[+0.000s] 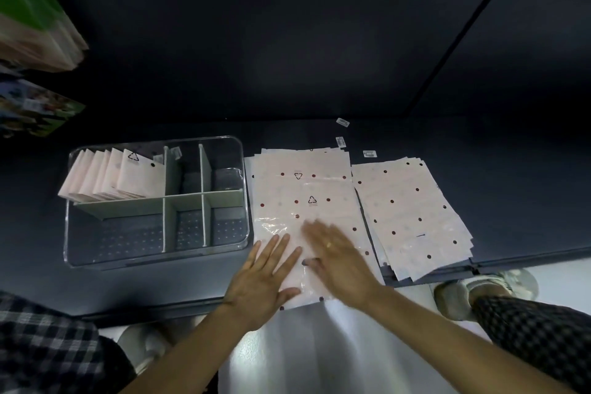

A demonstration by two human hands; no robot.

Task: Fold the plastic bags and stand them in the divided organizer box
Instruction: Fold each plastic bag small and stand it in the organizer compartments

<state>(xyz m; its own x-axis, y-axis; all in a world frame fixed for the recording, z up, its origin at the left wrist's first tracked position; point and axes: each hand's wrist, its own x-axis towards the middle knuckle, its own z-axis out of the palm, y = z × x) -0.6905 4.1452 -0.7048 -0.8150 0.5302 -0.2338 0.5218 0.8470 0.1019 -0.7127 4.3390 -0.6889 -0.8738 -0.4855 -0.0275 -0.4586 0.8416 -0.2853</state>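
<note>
While flat, both hands press bag

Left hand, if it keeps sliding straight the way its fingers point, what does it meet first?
The left hand lies flat on the top plastic bag, fingers pointing up and right. Going on, it would likely meet the blurred right hand first, though depth between them is unclear.

Left hand: flat, palm down, fingers spread and pointing forward-right, thumb out to the right. Right hand: flat, palm down, blurred, fingers angled forward-left, ring visible. Both forearms bare, converging forward.
</note>
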